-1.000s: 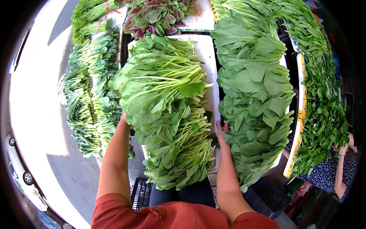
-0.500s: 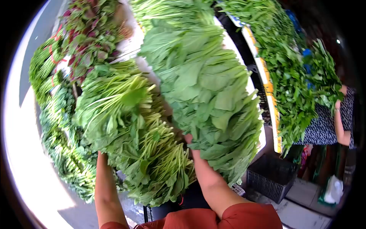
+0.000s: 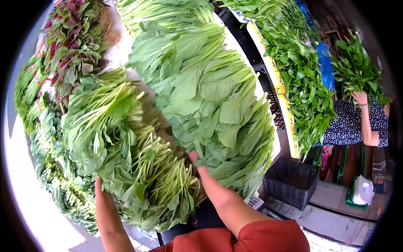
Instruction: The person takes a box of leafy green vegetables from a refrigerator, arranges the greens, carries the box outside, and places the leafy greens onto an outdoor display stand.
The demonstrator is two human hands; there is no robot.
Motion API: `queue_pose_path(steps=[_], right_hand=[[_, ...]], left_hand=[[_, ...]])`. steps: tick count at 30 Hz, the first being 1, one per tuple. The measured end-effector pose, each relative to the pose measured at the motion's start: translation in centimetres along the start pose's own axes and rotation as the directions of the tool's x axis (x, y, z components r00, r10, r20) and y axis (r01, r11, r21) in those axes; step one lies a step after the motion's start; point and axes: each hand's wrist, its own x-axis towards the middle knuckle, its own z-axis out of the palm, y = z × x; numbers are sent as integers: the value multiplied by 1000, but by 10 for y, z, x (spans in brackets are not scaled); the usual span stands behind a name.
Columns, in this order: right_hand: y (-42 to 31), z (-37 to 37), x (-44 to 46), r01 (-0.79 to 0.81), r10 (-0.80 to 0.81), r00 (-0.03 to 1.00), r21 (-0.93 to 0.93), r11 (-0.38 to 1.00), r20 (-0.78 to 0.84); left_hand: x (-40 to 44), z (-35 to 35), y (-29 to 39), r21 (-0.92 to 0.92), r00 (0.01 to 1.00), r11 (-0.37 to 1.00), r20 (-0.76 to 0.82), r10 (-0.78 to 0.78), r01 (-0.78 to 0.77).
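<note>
A thick pile of leafy greens with pale stems lies in front of me on a white tray, mostly covered. My left forearm reaches to the pile's left side, where the leaves hide my left hand. On the pile's right, my right hand shows only in part, between these stems and the broad-leaved greens in the neighbouring row. Its fingers are hidden under the leaves.
Red-green amaranth lies at the upper left, dark leafy bundles below it. A yellow-edged box of greens stands right, a black crate beneath. At far right another person's hand holds a green bunch.
My view has swung right, so the piles appear farther left. My hands stay at the pile's sides, now more hidden. The other person has lifted a bunch of greens away from the box.
</note>
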Motion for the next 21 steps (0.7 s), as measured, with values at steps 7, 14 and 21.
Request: queue_pose_path(steps=[7,14,21], right_hand=[[11,17,14,-13,16,998,-48,999,65],[14,24,29,-18,24,995,-58,998,98],[-22,-8,-6,-38,56,992,-156,987,117]], left_hand=[[-11,0,10,18,999,999,0,48,-48],[-23,17,18,1,997,997,-25,79,-79],[-62,-4,18,105,997,993,-46,60,-54]])
